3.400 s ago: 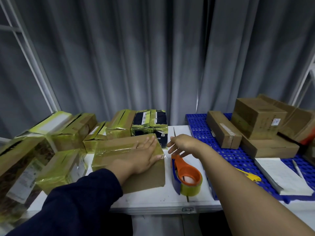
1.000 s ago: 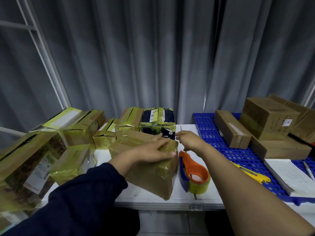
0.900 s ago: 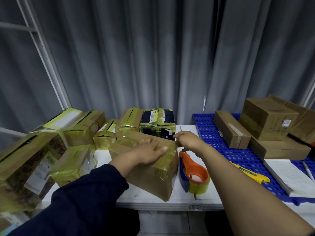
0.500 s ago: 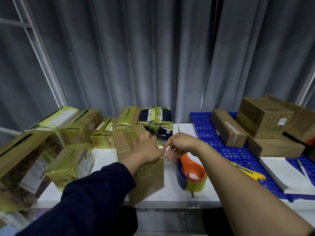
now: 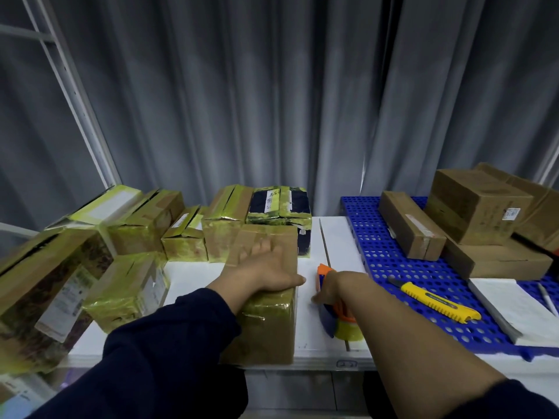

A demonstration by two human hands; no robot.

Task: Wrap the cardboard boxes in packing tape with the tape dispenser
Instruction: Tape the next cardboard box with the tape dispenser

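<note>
The box [image 5: 267, 325] is pressed down under the flat, spread fingers [image 5: 263, 248] of the left hand [image 5: 266, 273]. The dispenser [image 5: 337, 320] is covered by the right hand [image 5: 328, 289]; a closed grip cannot be confirmed. If lifted half-held, it could be dropped.

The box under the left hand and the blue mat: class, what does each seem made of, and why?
Box: brown cardboard, matte on top; its front looks wrapped in glossy yellowish tape, given wrinkles and sheen. Blue mat: probably hard plastic, from its even colour and regular holes.
</note>
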